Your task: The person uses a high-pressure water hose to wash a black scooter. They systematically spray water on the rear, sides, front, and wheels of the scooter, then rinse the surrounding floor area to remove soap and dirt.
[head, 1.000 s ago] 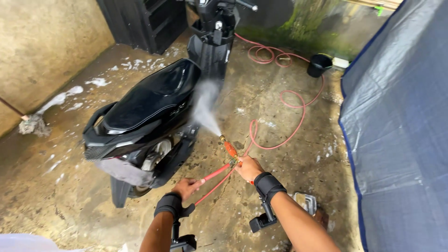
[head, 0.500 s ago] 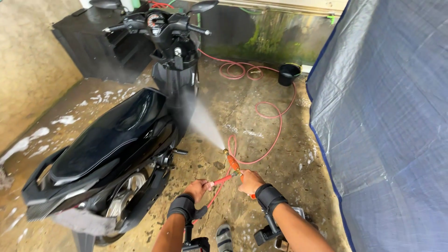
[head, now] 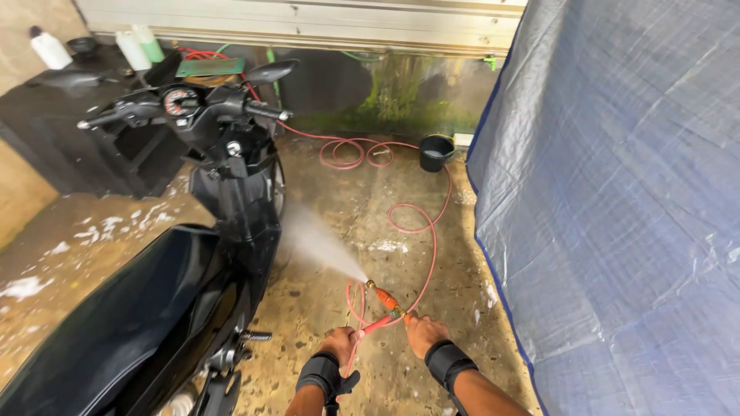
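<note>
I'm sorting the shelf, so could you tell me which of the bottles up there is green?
The rightmost bottle of the three; the one beside it and the far-left one are white.

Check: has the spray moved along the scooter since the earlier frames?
Yes. The spray from the orange nozzle in the right hand now hits the scooter at its front column, forward of the seat area it struck earlier.

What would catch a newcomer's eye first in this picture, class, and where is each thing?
A black scooter fills the left side, hit by a white water jet from the orange spray nozzle at bottom centre. The left hand and right hand grip it and its red hose. A blue tarpaulin covers the right.
</note>
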